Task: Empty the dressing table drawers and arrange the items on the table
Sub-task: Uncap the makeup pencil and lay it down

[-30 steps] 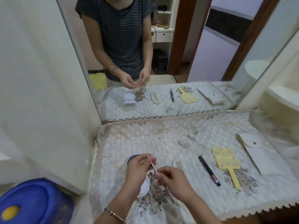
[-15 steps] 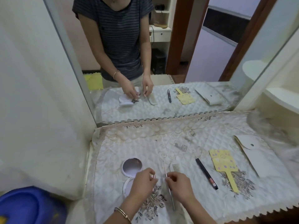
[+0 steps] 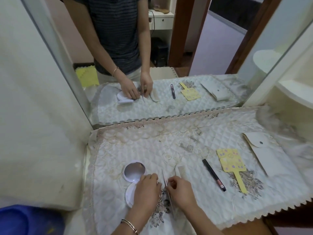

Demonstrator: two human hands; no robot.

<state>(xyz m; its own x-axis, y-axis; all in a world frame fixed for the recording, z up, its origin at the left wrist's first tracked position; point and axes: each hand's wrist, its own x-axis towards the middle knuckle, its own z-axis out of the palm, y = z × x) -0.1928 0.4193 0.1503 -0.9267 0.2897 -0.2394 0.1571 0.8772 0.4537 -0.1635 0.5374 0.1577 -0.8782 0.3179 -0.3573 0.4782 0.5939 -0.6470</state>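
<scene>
On the quilted table cover (image 3: 152, 143), thin metal tweezers (image 3: 164, 176) lie pointing away from me. My right hand (image 3: 182, 189) pinches them near their middle. My left hand (image 3: 147, 189) rests just left of them, fingers bent down over the white lid of an open round compact mirror (image 3: 134, 170); I cannot see it gripping anything. To the right lie a small white comb (image 3: 180, 171), a black cosmetic pencil (image 3: 213, 174), a yellow paddle-shaped hand mirror (image 3: 231, 161) and a white snap pouch (image 3: 260, 150).
A large wall mirror (image 3: 169, 65) stands along the back of the table and reflects me and the items. A white side panel (image 3: 42, 116) closes off the left, white shelves (image 3: 296, 85) the right. A blue plastic tub (image 3: 25, 219) sits at lower left.
Both hands came down from holding the tweezers in the air to the cloth, where the tweezers now lie. My left hand shifted onto the compact's lid.
</scene>
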